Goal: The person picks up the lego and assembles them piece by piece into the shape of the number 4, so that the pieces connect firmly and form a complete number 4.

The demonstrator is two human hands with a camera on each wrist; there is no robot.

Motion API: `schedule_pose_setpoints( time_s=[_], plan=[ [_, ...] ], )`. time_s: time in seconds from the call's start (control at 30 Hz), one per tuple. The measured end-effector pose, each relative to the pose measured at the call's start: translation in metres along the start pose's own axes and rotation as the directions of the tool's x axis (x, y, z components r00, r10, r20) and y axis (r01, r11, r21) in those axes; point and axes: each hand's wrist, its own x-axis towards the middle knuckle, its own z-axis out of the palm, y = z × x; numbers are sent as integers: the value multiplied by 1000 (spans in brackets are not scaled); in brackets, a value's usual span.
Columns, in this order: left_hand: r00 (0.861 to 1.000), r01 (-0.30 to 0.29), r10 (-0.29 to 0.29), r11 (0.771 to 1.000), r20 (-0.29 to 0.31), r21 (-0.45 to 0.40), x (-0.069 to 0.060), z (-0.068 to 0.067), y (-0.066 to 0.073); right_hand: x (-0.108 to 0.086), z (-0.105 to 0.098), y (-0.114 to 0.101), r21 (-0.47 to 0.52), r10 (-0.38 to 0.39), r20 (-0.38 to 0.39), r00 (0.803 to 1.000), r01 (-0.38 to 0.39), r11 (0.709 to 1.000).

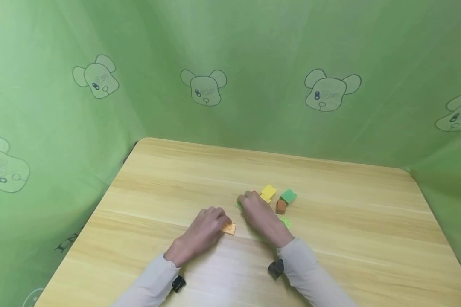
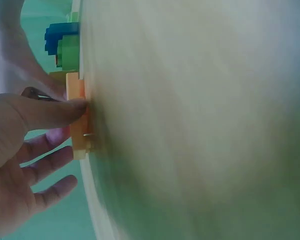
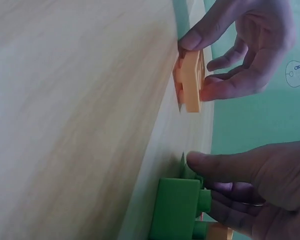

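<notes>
Between thumb and fingers my left hand (image 1: 205,228) pinches a flat orange piece (image 1: 229,229), low over the table. In the left wrist view the thumb of my left hand (image 2: 27,130) lies on the near face of the orange piece (image 2: 77,120); the other fingers spread behind it. My right hand (image 1: 261,215) reaches down at the left side of the blocks, its fingertips round a light green piece (image 1: 238,205), mostly hidden. The right wrist view shows my right hand (image 3: 270,185) behind a green block (image 3: 175,207), and the orange piece (image 3: 191,82) in my left hand.
Right of my right hand lie yellow blocks (image 1: 268,191), a dark green block (image 1: 289,196), a brown block (image 1: 281,207) and a lime block (image 1: 286,222). A blue block (image 2: 61,36) shows in the left wrist view. Green cloth (image 1: 253,123) hangs behind the wooden table (image 1: 169,170).
</notes>
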Motion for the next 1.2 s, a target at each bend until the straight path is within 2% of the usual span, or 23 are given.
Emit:
schedule_pose_setpoints(
  time_s=[0.17, 0.43, 0.6, 0.8, 0.97, 1.1, 1.2],
  plan=[
    [999, 4, -2, 999, 46, -43, 0, -3, -3, -1, -1, 2, 75, 7, 32, 999, -10, 997],
    [992, 58, -43, 990, 120, -125, -3, -5, -7, -2, 1, 3, 80, -37, 14, 999, 35, 996],
    [992, 72, -54, 984, 114, -163, -5, -5, -9, -3, 1, 3, 92, -41, 4, 999, 40, 995],
    [993, 88, -69, 971, 93, -224, -5, -11, -9, -5, 0, 3, 108, -11, 38, 999, 7, 994],
    [988, 142, -119, 946, 97, -291, -5, -13, -9, -4, 0, 3, 125, -17, 38, 999, 12, 992],
    [982, 189, -169, 902, 86, -387, -3, -15, -10, -5, 1, 4, 132, -24, 11, 1000, 22, 991],
    [983, 180, -178, 870, 49, -459, -2, -16, -12, -6, 2, 5, 127, -32, -18, 999, 34, 991]
  ],
)
